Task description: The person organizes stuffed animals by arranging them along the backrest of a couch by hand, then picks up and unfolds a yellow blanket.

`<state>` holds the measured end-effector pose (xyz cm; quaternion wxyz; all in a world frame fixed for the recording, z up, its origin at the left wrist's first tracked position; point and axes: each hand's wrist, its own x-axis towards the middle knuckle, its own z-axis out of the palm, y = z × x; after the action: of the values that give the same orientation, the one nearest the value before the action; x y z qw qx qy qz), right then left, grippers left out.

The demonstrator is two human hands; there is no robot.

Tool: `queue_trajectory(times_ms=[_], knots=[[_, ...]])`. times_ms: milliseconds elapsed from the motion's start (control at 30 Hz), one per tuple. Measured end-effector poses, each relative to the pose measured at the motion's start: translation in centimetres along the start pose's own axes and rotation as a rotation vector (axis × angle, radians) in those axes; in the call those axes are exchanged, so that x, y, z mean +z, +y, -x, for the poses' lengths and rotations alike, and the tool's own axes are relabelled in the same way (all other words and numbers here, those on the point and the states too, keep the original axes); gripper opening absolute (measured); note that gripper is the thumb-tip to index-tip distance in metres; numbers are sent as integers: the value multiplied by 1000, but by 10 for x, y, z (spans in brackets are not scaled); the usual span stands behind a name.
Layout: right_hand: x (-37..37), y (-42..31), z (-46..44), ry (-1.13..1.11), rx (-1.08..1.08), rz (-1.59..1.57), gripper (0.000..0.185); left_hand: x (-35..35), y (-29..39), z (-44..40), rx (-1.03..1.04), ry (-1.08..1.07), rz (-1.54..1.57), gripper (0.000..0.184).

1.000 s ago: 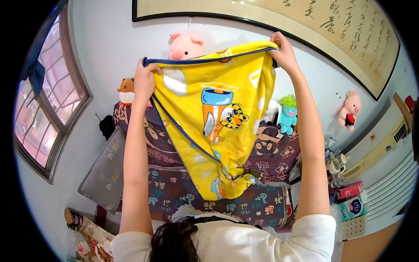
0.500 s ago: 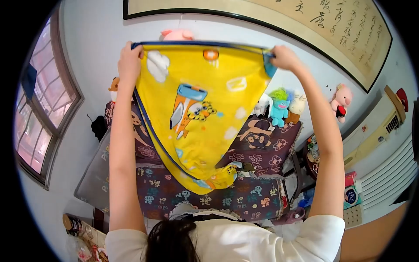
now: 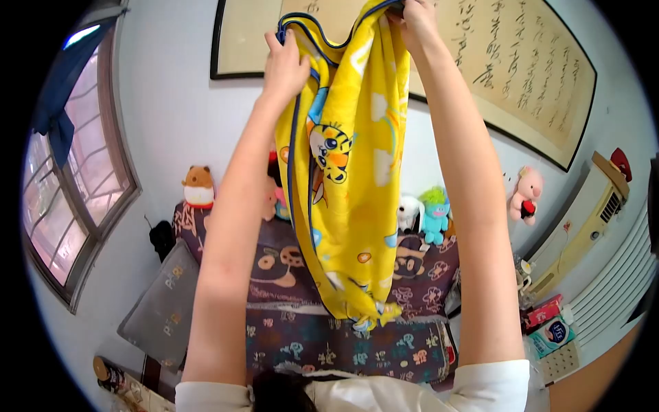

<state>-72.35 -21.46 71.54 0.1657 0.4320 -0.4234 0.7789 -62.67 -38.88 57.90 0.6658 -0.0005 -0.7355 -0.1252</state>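
Note:
A yellow blanket (image 3: 371, 158) with dark blue edging and cartoon tiger prints hangs in loose vertical folds in front of me. My left hand (image 3: 285, 69) is closed on its upper left edge. Higher up, near the top of the view, my right hand (image 3: 419, 22) grips the upper right edge. Between the two hands the top edge sags in a curve. The lower end bunches together over the sofa; from here I cannot tell whether it touches the seat.
Behind the blanket stands a sofa (image 3: 309, 343) with a patterned dark cover. A brown plush toy (image 3: 198, 187) and a turquoise plush toy (image 3: 433, 218) sit along its back. Framed calligraphy (image 3: 508, 75) hangs above. A barred window (image 3: 75, 178) is at left, tissue packs (image 3: 551, 335) at right.
Both hands have risen and come closer together. The top edge, stretched taut before, now sags, and the blanket has narrowed into folds.

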Motion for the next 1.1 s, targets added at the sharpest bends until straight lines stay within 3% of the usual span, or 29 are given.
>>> queue_trajectory(times_ms=[133, 233, 300, 400, 433, 533, 633, 700, 767, 800, 933, 1033, 1100], knots=[[5, -53, -15, -15, -178, 0, 13, -9, 21, -33, 4, 124, 155, 63], [-24, -72, 10, -86, -208, 550, 21, -9, 22, -27, 46, 168, 207, 55], [-40, -73, 39, -166, 27, 980, 23, 0, 11, -4, 85, 118, 169, 50], [-85, -30, 57, -410, 194, 1287, 22, 25, -16, 42, 67, -13, 140, 41], [-91, -24, 69, -510, 357, 1449, 21, 29, -26, 57, 63, -64, 118, 40], [-134, -1, 94, -366, 394, 1454, 19, 29, -62, 91, 5, -237, 75, 42], [-182, -14, 89, -141, 327, 1398, 17, 17, -112, 91, 43, -70, -13, 45], [-195, -28, 75, -214, 222, 1486, 17, -16, -103, 69, 167, -61, 37, 46], [-188, -41, 81, -168, 199, 887, 25, -34, -88, 51, 166, 9, 48, 45], [-175, -47, 91, -151, 211, 765, 30, -38, -84, 49, 166, 48, 54, 45], [-184, -34, 112, -152, 310, 498, 33, -45, -92, 64, 5, 90, 387, 38], [-195, -15, 145, -142, 436, 418, 30, -35, -120, 97, -198, -40, 475, 34], [-226, 10, 160, -190, 528, 317, 29, -32, -135, 118, -199, -142, 572, 29]])
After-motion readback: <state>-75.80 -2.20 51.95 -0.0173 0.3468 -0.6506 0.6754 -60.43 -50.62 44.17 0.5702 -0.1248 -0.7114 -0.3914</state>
